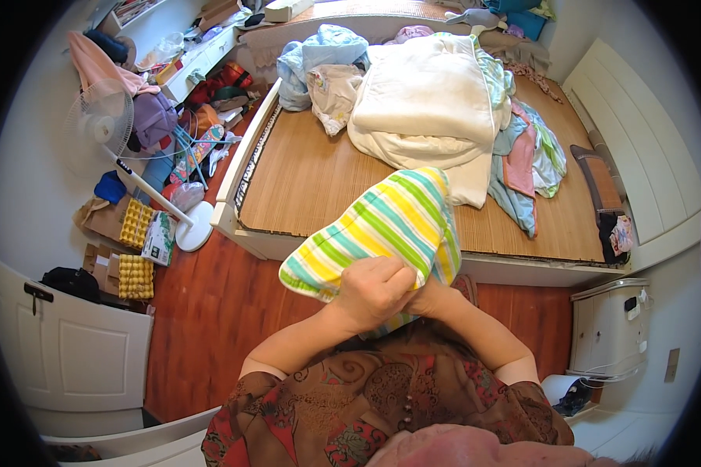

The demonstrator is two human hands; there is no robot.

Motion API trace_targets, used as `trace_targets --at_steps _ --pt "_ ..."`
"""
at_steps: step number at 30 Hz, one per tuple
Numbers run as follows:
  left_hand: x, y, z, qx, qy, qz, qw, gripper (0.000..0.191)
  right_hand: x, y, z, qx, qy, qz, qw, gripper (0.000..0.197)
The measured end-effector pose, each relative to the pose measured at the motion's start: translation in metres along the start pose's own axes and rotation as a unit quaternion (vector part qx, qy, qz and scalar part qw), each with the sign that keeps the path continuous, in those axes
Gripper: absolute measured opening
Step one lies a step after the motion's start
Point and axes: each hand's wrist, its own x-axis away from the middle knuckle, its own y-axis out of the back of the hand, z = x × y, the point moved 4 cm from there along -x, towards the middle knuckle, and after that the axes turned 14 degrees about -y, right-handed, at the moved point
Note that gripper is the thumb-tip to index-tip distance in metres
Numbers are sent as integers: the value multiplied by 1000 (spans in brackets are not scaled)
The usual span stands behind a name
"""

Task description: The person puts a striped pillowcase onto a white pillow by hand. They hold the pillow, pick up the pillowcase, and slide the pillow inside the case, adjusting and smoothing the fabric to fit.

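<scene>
A cloth striped in green, yellow, teal and white (380,227) hangs bunched in front of my body, above the near edge of the bed. My left hand (372,289) is closed in a fist on its lower edge. Just beside it, partly behind the cloth, my right hand (426,296) also grips the fabric; its fingers are mostly hidden. On the bed beyond lies a folded cream quilt (423,87), its near corner just behind the striped cloth.
A bamboo mat (315,181) covers the bed, with a light blue quilt (333,49) and crumpled bedding (523,157) on it. At left stand a white pedestal fan (152,192), egg trays (135,276) and a white door (82,350). A white cabinet (607,330) is at right.
</scene>
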Motion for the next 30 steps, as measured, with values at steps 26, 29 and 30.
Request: trace_targets --at_steps 26,29,30 --pt "1 10 14 -24 -9 72 997 29 17 21 18 24 36 -198 979 27" --pt "2 12 14 -9 -3 56 998 29 44 37 23 52 -6 -98 994 25" --pt "-1 13 14 3 -12 32 999 29 54 50 24 23 -8 -132 991 26"
